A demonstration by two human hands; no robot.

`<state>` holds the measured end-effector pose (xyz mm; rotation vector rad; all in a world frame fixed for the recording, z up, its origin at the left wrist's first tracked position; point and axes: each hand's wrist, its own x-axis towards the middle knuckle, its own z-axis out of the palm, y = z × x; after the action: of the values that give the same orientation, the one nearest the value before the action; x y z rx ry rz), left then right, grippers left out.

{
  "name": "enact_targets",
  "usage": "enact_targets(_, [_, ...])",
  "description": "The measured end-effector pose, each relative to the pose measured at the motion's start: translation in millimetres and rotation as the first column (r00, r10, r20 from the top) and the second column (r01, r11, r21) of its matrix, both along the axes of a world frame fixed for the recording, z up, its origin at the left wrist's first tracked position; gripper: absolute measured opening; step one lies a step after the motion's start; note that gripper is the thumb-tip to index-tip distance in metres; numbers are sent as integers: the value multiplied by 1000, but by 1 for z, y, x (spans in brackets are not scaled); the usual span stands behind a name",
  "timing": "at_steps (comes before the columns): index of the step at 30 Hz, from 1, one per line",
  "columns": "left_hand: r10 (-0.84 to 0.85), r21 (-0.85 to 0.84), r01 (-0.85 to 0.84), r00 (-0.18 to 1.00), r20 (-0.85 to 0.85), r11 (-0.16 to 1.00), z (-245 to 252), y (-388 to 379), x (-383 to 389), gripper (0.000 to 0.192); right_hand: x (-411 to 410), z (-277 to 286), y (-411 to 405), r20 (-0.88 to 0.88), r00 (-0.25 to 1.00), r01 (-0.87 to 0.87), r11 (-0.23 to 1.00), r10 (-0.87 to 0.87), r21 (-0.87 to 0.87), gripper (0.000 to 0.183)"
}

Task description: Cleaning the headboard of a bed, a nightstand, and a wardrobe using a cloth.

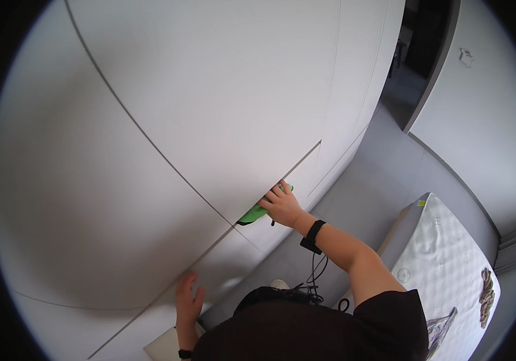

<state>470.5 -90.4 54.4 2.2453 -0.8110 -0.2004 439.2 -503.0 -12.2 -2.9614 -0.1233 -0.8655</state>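
My right hand (pixel 285 208) presses a green cloth (pixel 253 215) with a dark edge against the long groove below a large white cabinet door (pixel 222 104). Its fingers lie spread over the cloth, and part of the cloth is hidden under them. A lower white panel (pixel 235 252) runs below the groove. Lower left, my left hand (pixel 188 295) is held with thumb and fingers apart beside the same groove, with nothing in it. Whether its fingertips touch the panel I cannot tell. Both wrists wear dark bands.
Behind my right arm lies a white quilted mattress (pixel 443 261) with a brown bundled fabric (pixel 486 298) on it. Black cables (pixel 316 275) hang beside my body above the grey floor (pixel 352 180). A pale flat-topped object (pixel 165 345) stands at lower left. A doorway (pixel 413 67) opens at upper right.
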Motion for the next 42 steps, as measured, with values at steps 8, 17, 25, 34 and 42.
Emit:
enact_targets(8, [-72,34,66,964,256,997,6,-35,3,39,-6,-13,67,81,996,-66,971,48,231,55])
enact_targets(17, [-104,215,43,954,280,976,-5,-50,-6,47,12,-11,80,210,941,-306,934,267,183,47])
enact_targets(25, [-127,472,3,964,232,882,5,-60,-4,57,2,4,80,125,980,-181,949,153,259,41])
enact_targets(34, [-137,571,-25,961,240,821,-3,-61,-5,64,0,-3,-26,28,878,471,872,-478,131,50])
enact_targets(42, [-136,626,-29,967,214,779,-12,-63,-3,70,-4,-2,-130,112,771,631,776,-627,2,34])
